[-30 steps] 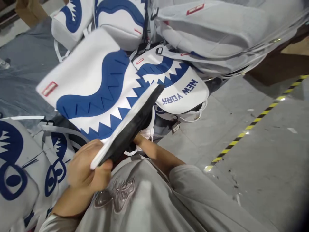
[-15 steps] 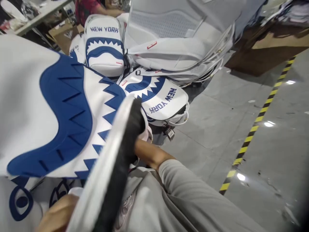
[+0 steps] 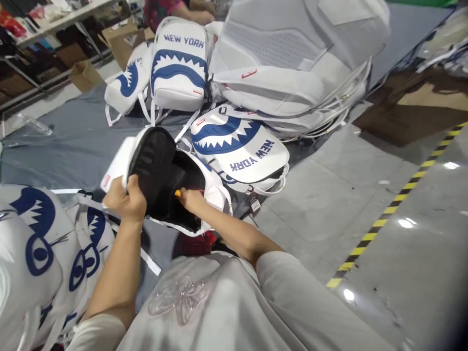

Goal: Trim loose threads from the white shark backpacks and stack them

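In the white backpack [image 3: 216, 194]: my right hand [image 3: 192, 201], pinching an orange item [image 3: 178, 193]. Flap [image 3: 151, 161]: now turned back, clasped by my left hand [image 3: 127, 200], interior [image 3: 190, 174] reachable.

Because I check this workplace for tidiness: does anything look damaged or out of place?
The open backpack shows no clear damage. Far left, what seems a plastic bottle lies loose on the gray sheet, perhaps litter.

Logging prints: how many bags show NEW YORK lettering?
3: upright bag at back; tilted bag left of it, lettering partly visible; lying bag right of open bag. Others possibly hidden.
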The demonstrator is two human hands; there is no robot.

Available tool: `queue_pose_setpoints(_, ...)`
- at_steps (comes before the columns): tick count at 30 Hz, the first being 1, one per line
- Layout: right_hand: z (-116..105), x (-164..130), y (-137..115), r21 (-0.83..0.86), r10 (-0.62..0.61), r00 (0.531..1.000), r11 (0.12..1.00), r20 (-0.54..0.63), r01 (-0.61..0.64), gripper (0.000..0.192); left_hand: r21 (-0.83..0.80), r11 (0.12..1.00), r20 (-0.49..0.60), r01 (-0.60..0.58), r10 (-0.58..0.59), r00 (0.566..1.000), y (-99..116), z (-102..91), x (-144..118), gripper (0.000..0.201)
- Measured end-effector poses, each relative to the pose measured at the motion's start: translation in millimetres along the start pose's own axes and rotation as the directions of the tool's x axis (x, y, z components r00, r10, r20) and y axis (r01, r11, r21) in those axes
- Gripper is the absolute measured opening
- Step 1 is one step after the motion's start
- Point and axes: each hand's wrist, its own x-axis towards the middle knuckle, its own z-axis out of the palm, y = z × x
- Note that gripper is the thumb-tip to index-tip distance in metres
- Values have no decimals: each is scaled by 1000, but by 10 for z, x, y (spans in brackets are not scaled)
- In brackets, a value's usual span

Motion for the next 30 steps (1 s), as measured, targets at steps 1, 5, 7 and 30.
queue_pose_setpoints(1, 26, -70, 51, -83, 79, 996, 994, 45, -75, 24, 12, 999, 60, 30, -31, 998, -85, 104, -63, 40)
queue_pose_setpoints(5, 43, -412, 258, -345, 292, 940, 913, 175, -219, 39, 11, 982, 135, 191, -190, 972, -247, 349, -262, 40)
queue_pose_setpoints(7, 21, -551, 341, -392, 352, 916, 883, 191, -257, 40, -3, 974, 122, 226, -224, 967, -249, 375, -283, 39)
queue_pose_setpoints(30, -255, 426, -107, -593, 415, 908, 745, 56, -304, 33, -248, 825, 293, 508, -436, 851, -682, 537, -361, 47)
